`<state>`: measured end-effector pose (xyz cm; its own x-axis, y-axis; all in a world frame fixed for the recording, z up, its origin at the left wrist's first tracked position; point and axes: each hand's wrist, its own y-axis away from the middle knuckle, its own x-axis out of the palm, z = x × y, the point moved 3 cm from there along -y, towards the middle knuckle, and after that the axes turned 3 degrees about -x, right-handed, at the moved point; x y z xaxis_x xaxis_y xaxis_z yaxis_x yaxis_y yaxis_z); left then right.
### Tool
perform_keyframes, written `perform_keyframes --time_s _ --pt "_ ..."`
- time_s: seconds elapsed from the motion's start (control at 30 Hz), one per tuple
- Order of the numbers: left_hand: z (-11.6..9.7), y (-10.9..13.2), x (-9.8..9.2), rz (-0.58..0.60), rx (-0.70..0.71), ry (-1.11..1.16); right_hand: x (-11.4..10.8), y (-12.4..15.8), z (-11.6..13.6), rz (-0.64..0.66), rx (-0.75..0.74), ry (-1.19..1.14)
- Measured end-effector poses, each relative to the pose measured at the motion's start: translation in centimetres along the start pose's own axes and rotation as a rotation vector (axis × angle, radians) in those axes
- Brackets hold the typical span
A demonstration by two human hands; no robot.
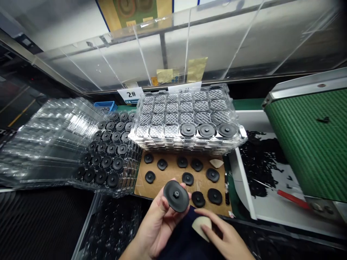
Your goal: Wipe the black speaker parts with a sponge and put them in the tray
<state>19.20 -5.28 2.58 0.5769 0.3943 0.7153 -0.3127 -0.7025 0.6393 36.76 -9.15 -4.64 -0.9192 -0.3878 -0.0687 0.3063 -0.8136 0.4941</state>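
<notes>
My left hand (159,220) grips a black oval disc (173,202) by its edges, with the small raised hub in its middle facing up. Beside it, my right hand (222,234) pinches a cream wedge-shaped pad (200,225) between thumb and fingers, apart from the disc. Several similar black discs (213,174) lie spread over a brown cardboard sheet (168,187) in front of my hands. A second cream pad (216,163) rests at the sheet's far right corner.
Behind the cardboard stands a stack of clear trays (170,108), three discs in its front row. Disc-filled trays (108,144) and more clear trays (46,141) are at left. On the right are a green conveyor belt (311,137), a white bin (244,180) of black scraps and a red-handled screwdriver (292,199).
</notes>
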Motion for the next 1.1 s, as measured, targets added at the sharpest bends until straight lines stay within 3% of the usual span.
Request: perform_keyframes --time_s 0.17,0.3,0.4,0.57,0.67,0.83,0.9,1.1 --pt "0.3 0.2 -0.4 -0.046 0.017 0.024 -0.8 -0.1 2.1 -0.077 0.159 -0.603" --pt "0.4 0.3 -0.5 -0.081 0.034 0.03 -0.4 0.0 3.4 0.0 0.211 -1.045" --pt "0.4 0.4 -0.7 -0.129 0.039 0.05 0.3 0.0 3.0 0.091 0.236 -1.194" --pt "0.3 0.3 -0.9 -0.171 0.043 0.077 1.5 0.5 2.2 0.21 0.303 -1.229" --pt "0.3 0.4 -0.9 -0.143 0.017 0.079 1.8 0.7 2.3 0.215 0.261 -1.154" --pt "0.3 0.6 -1.2 -0.137 -0.003 0.07 1.6 0.3 2.4 0.103 0.021 -0.457" --pt "0.2 0.7 -1.3 -0.135 -0.008 0.057 1.7 0.3 2.3 0.078 -0.021 -0.322" --pt "0.3 0.8 -1.3 -0.103 -0.002 0.042 2.3 1.9 2.2 0.374 -0.056 0.033"
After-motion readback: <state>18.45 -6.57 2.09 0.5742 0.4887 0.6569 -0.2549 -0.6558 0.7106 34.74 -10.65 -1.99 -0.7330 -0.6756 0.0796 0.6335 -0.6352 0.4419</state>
